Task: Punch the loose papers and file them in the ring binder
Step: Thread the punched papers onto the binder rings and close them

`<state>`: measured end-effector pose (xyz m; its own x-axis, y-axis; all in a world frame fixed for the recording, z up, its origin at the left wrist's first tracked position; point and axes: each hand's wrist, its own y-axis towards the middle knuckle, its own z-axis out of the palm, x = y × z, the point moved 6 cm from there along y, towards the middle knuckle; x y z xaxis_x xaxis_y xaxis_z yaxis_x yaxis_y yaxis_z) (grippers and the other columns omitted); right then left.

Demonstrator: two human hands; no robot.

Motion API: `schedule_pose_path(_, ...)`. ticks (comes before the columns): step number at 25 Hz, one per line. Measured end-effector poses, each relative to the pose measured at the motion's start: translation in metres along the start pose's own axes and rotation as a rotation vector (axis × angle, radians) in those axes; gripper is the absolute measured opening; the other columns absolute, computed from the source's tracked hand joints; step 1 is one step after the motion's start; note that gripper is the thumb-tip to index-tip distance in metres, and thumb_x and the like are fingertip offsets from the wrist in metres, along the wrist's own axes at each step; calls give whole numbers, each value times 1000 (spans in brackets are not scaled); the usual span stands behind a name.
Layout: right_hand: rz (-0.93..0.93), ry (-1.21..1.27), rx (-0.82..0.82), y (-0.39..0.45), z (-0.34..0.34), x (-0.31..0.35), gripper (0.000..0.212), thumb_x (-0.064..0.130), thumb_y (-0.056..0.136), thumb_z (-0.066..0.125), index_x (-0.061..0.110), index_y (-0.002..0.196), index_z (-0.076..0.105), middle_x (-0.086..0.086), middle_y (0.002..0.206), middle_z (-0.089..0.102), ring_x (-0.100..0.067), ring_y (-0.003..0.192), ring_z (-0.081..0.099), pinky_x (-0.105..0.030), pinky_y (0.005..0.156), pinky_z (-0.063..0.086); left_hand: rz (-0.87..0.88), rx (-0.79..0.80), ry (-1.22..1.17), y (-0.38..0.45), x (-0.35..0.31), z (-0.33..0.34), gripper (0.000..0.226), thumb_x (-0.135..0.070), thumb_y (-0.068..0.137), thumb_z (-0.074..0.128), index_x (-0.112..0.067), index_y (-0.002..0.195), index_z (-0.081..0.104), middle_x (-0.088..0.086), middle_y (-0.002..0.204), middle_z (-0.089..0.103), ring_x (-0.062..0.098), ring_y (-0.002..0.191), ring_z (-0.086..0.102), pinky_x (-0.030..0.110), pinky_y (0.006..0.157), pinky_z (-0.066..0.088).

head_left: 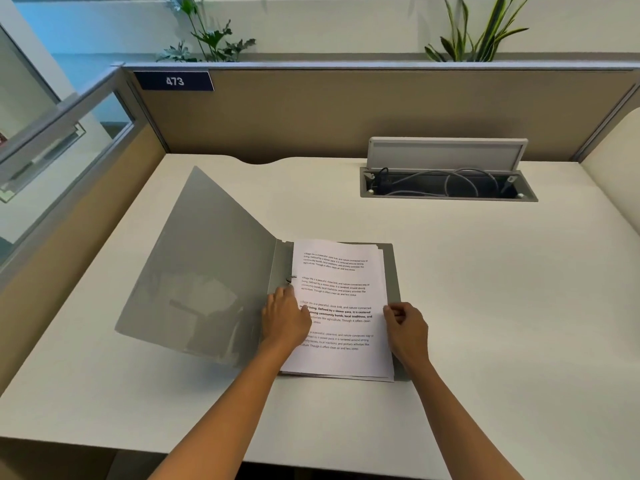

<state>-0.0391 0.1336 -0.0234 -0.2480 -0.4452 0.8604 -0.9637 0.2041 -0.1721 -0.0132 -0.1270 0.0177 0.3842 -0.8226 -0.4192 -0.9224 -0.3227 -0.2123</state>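
L hand (285,315) presses flat on papers (341,306) by the ring (290,279) at 9 o'clock; R hand (405,325) fingers pinch the 3 o'clock edge. Line up holes w/ rings, then push down slow.

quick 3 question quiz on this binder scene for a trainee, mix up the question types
1. True or false: the binder lies open on the desk.
2. Which hand rests near the metal ring? A) left B) right
3. Fill in: the number sign on the partition reads ___.

Key:
1. True; its front cover stands tilted up.
2. A; the left hand lies on the papers by the ring, while the right hand pinches their right edge.
3. 473
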Motion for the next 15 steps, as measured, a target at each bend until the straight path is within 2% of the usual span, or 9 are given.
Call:
schedule_pose_path(3,-1,-35,45,3,5,-4,26,19,90,67,7,113,63,-8,106,63,-20,92,61,-21,77,43,29,0,39,0,2,8,48,-29,97,51,-13,142,45,6,143,47,27,131,41,39,106,36)
schedule_pose_path(6,2,-48,84,2,8,-5,33,17,87,70,8,117,61,-9,110,59,-22,96,61,-27,84,47,26,24,50,0,6,12,50,-31,98,50,-14,145,45,7,140,49,27,131,41,38,107,36)
schedule_pose_path(9,-22,-55,87,-1,7,-4,35,14,87,70,8,121,60,-9,111,60,-23,97,60,-25,84,45,39,32,42,1,10,13,50,-31,97,51,-13,144,47,7,136,50,27,128,41,39,105,39)
schedule_pose_path(13,7,-20,105,-1,1,-4,43,8,85,71,11,125,58,-4,97,65,-17,84,62,-13,72,43,61,22,47,1,11,13,50,-27,93,57,-14,140,50,6,133,51,26,125,43,38,102,41)
schedule_pose_path(15,28,-2,116,1,-2,-5,41,6,81,73,13,119,61,0,93,66,-11,80,63,-16,76,50,75,21,41,0,11,14,50,-23,91,59,-13,139,51,6,132,51,26,123,44,36,102,41)
